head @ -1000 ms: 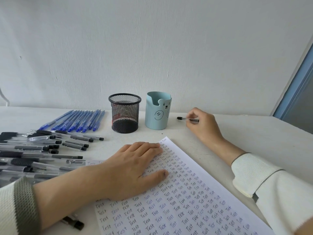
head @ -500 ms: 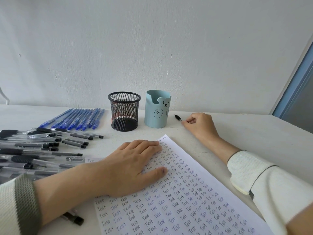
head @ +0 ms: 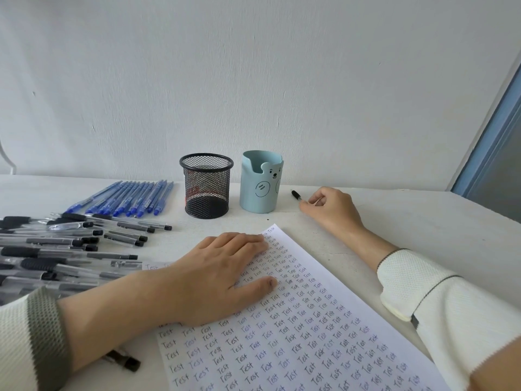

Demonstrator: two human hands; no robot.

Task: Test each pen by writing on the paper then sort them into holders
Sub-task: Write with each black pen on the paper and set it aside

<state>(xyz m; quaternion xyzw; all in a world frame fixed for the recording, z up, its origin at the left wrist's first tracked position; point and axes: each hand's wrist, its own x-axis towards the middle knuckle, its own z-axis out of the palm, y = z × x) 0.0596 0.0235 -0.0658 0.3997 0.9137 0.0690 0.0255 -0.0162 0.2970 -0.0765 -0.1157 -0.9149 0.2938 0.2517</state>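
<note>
Head view: we look down across a white table (head: 423, 221) at a pen-sorting job, and we take the blue bear cup (head: 260, 183) by the wall as our marker.
Right hand (head: 331, 210): just right of the bear cup, knuckles up and fingers curled in. We read its thumb and forefinger as pinching the near end of a black pen (head: 296, 195).
Black pen: between the bear cup and the right hand, close to both. Its dark end sticks out toward the cup and the wall, with the long axis slanting away from the fingers. The rest of the barrel is hidden in the hand, and we cannot tell whether the pen rests on the table or is lifted.
Left hand (head: 222, 275): nearer us than the bear cup and well apart from it. It lies flat with fingers straight, pressing the top corner of the paper (head: 324, 334), and it grips nothing.
Paper: nearer us than the cup, set at an angle and filled with rows of the word "Test".
Mesh cup (head: 206, 186): immediately left of the bear cup.
Waiting pens: blue pens (head: 127, 200) lie in a row left of the mesh cup, and a pile of black pens (head: 70, 244) lies farther left.
Next move: we judge the right hand far nearer the cups than the left. Dropping the pen in means tipping it upright and carrying it left over a rim.
</note>
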